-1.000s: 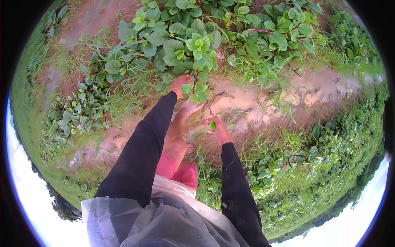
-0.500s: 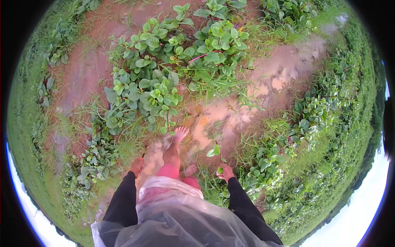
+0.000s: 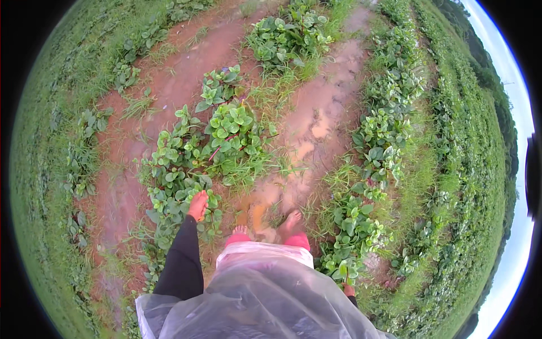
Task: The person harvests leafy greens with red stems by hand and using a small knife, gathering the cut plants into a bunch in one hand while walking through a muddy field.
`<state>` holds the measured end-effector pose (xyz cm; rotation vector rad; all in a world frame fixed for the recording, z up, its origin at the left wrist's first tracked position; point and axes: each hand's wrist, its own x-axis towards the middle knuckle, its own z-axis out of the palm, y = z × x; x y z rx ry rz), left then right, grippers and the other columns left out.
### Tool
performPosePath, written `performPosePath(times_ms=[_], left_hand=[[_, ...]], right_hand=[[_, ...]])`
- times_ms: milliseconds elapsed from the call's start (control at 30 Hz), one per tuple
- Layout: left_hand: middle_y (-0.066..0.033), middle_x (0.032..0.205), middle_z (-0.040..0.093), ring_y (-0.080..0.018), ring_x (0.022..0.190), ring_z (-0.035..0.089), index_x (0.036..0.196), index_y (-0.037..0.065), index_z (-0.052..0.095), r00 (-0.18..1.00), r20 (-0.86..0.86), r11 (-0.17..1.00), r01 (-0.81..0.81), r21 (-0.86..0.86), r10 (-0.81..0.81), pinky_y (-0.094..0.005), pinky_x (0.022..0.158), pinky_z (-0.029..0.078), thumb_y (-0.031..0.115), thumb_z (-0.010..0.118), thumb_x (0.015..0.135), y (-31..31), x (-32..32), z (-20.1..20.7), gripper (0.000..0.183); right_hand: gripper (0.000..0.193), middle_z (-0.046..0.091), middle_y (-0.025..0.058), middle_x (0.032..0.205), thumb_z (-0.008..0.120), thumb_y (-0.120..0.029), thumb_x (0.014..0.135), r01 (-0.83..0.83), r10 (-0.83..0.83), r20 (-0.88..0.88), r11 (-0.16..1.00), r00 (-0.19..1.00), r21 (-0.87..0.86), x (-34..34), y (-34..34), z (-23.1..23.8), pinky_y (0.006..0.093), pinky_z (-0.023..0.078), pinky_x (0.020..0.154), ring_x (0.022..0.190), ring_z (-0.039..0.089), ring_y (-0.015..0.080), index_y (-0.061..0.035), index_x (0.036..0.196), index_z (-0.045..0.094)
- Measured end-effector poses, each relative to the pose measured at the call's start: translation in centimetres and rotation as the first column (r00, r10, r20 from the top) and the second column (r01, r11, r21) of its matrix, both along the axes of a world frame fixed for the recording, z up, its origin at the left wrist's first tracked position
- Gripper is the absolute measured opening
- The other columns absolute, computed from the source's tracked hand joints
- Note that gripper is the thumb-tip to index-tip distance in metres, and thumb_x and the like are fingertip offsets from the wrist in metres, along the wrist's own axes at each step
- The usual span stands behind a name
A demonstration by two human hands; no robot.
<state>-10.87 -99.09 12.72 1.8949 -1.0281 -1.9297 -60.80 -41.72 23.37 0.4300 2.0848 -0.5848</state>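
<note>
My left hand (image 3: pixel 197 205) is at the near edge of a leafy green plant clump (image 3: pixel 231 127) with reddish stems. Its fingers are closed, and a small orange object (image 3: pixel 201 218) shows beside them; its kind is too small to make out. Low on the right, my right hand (image 3: pixel 349 290) is partly hidden next to the right-hand row of leafy plants (image 3: pixel 353 226). A thin reddish stem (image 3: pixel 346 276) rises from its fingers, and its leaves blend into the row.
My bare feet (image 3: pixel 290 219) stand on a wet, muddy path (image 3: pixel 302 135) with brown puddles. A clear plastic rain cover (image 3: pixel 259 288) spreads over my front. Another muddy furrow (image 3: pixel 121 186) runs at the left, with grass and more plant rows on both sides.
My left hand has moved forward to the plant clump. My right hand has swung out right and back, from the path's edge to beside the row. One foot has stepped to the right.
</note>
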Motion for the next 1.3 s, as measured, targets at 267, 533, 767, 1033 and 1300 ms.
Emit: performPosePath(times_ms=[267,533,767,1033,1300], left_hand=[[0.0039,0.066,0.049,-0.0037,0.047,0.039,0.107,0.009,0.054,0.987,-0.01,0.937,0.147,-0.317,-0.158,-0.0202,0.039,0.031,0.045,0.052,0.095,-10.6,-21.6,12.9,0.037],[0.0022,0.062,0.052,-0.005,0.044,0.041,0.093,0.009,0.056,0.94,0.189,0.948,0.304,-0.096,-0.283,-0.0229,0.039,0.033,0.042,0.054,0.093,-3.1,-25.9,13.8,0.033],[0.0023,0.061,0.051,-0.0048,0.042,0.041,0.087,0.011,0.053,0.985,0.126,0.986,0.128,-0.108,-0.115,-0.0219,0.037,0.032,0.037,0.054,0.093,-9.9,-34.3,14.1,0.026],[0.0044,0.059,0.048,-0.0049,0.041,0.039,0.085,0.01,0.056,0.91,-0.38,0.986,0.156,-0.065,-0.169,-0.0208,0.036,0.031,0.041,0.054,0.095,-33.3,-59.0,14.7,0.033],[0.003,0.061,0.05,-0.0054,0.043,0.042,0.091,0.009,0.056,0.754,-0.616,0.926,0.362,0.103,-0.226,-0.022,0.038,0.031,0.047,0.057,0.092,-43.3,-79.2,15.7,0.038]], right_hand=[[0.022,0.061,0.0076,0.087,0.059,-0.029,0.085,-0.235,0.219,-0.106,0.957,0.97,-0.169,-10.1,-2.9,-6.0,0.0421,0.049,0.057,0.071,0.06,0.0276,-0.0143,0.102,0.06],[0.018,0.061,0.0051,0.085,0.059,-0.028,0.084,0.311,-0.223,0.243,0.846,0.944,-0.433,-24.6,-23.6,-9.5,0.0388,0.048,0.059,0.074,0.059,0.0239,-0.0155,0.096,0.061],[0.019,0.062,0.0019,0.09,0.059,-0.031,0.085,0.466,-0.164,0.448,0.496,0.879,-0.733,-34.7,-46.4,-4.5,0.039,0.048,0.065,0.081,0.059,0.0226,-0.0151,0.097,0.06],[0.021,0.062,0.0038,0.094,0.056,-0.032,0.09,0.341,0.07,0.416,0.461,0.906,-0.82,-36.3,-72.4,5.0,0.0377,0.049,0.068,0.085,0.06,0.0197,-0.0123,0.099,0.058],[0.029,0.061,0.003,0.093,0.053,-0.032,0.093,-0.256,0.486,-0.002,0.457,0.874,-0.852,-40.8,-87.4,10.7,0.0291,0.046,0.081,0.089,0.056,0.0125,-0.0048,0.093,0.06]])
